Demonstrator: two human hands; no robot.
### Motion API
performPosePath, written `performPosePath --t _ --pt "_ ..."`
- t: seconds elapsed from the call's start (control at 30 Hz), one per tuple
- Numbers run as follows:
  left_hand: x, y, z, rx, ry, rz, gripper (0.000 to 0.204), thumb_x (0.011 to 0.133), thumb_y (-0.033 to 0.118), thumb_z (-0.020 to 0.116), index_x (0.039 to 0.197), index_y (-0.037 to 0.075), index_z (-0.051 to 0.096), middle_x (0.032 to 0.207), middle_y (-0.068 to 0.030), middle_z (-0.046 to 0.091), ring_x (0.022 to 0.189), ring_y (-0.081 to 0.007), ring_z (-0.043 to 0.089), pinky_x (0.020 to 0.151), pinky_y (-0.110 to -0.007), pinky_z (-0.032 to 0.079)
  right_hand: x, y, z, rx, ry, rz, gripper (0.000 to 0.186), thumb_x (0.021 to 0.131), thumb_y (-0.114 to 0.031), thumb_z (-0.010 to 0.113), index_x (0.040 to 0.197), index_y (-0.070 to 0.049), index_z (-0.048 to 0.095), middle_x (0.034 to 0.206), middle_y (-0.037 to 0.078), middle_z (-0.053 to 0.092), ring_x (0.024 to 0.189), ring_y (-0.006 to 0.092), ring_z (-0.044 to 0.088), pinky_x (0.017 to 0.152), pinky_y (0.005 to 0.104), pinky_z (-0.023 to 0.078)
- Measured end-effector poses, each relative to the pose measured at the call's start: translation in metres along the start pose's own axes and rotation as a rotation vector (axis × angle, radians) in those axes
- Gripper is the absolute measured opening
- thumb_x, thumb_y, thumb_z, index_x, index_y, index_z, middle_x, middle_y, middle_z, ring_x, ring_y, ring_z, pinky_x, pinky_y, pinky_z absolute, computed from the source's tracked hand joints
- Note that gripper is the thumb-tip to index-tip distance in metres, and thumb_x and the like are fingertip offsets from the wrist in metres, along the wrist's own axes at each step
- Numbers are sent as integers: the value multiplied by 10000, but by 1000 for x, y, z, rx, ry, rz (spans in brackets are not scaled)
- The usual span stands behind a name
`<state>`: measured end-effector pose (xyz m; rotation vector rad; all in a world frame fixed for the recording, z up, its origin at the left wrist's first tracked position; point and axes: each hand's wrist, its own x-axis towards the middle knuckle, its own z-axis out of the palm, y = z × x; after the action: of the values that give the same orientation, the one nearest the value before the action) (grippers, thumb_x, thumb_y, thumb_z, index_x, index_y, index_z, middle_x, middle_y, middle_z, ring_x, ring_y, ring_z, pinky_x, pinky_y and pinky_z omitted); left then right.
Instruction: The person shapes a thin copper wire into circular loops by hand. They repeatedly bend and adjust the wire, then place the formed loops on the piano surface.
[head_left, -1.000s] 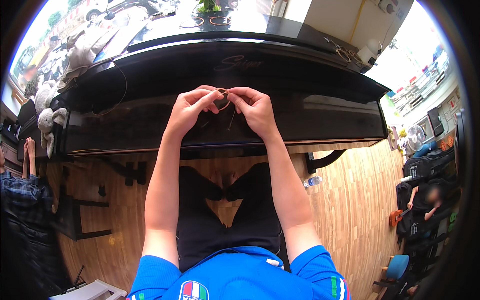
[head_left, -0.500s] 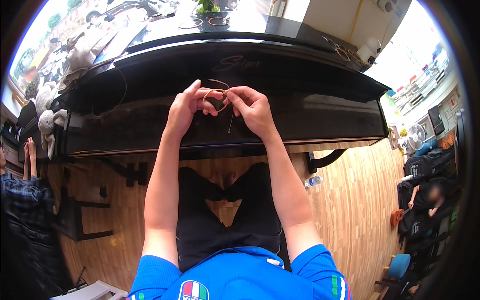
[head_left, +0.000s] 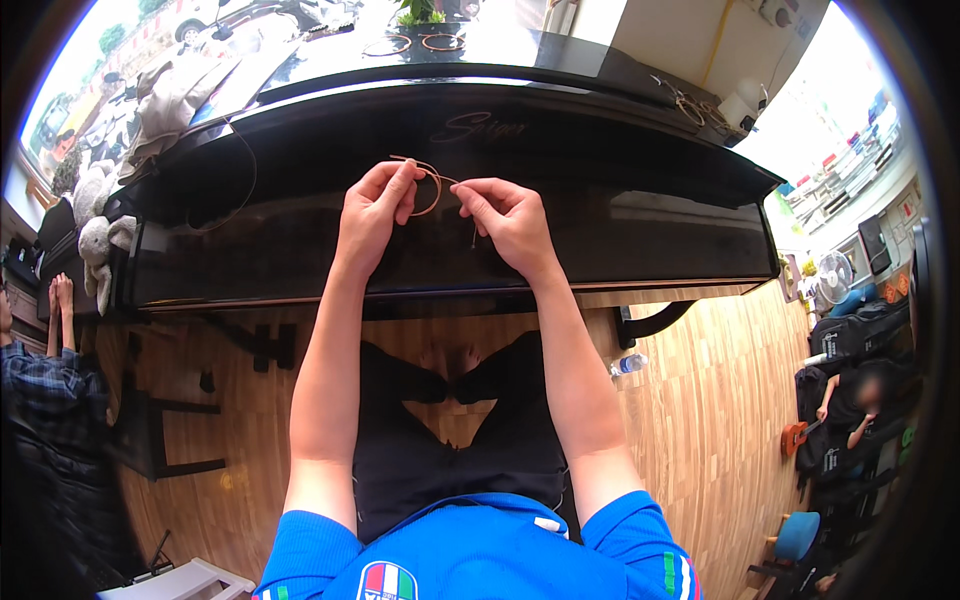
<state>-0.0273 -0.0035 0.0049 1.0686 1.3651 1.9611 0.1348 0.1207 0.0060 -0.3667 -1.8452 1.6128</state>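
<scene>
Both my hands are raised in front of the black piano (head_left: pixel 600 230). Between them is a thin copper-coloured string (head_left: pixel 439 190), wound into a small loop. My left hand (head_left: pixel 375 220) pinches the loop at its left side, with the thumb on top. A short end sticks out above those fingers. My right hand (head_left: pixel 510 222) has thumb and forefinger closed on the string's free part, right of the loop. A thin tail hangs below the right fingers.
Two more coiled strings (head_left: pixel 443 42) lie on the piano top, with tangled coils (head_left: pixel 690 105) at its right end. A grey plush toy (head_left: pixel 100 245) leans at the left. A water bottle (head_left: pixel 629 365) lies on the wooden floor (head_left: pixel 700 420). Other people sit left and right.
My left fingers, spread through the loop before, have closed into a pinch on its left side. The loop now sits between the hands, and my right hand has shifted slightly right.
</scene>
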Motion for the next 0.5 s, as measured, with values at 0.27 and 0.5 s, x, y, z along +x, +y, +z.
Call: performPosePath --t 0.27,0.5 --pt "-5 -5 11 279 -26 113 401 1086 313 474 1031 -1 718 741 27 546 684 -68 465 641 -228 404 2 6 1 9 81 -72 175 962 -178 703 1044 -32 753 801 -1 686 719 46 590 645 200 466" --pt "-4 -9 15 417 -34 171 499 1098 366 411 1090 -20 726 996 -91 703 948 -161 643 865 -294 509 2 5 2 50 81 -139 169 971 -162 680 1047 -31 755 822 -12 688 749 49 589 677 208 470"
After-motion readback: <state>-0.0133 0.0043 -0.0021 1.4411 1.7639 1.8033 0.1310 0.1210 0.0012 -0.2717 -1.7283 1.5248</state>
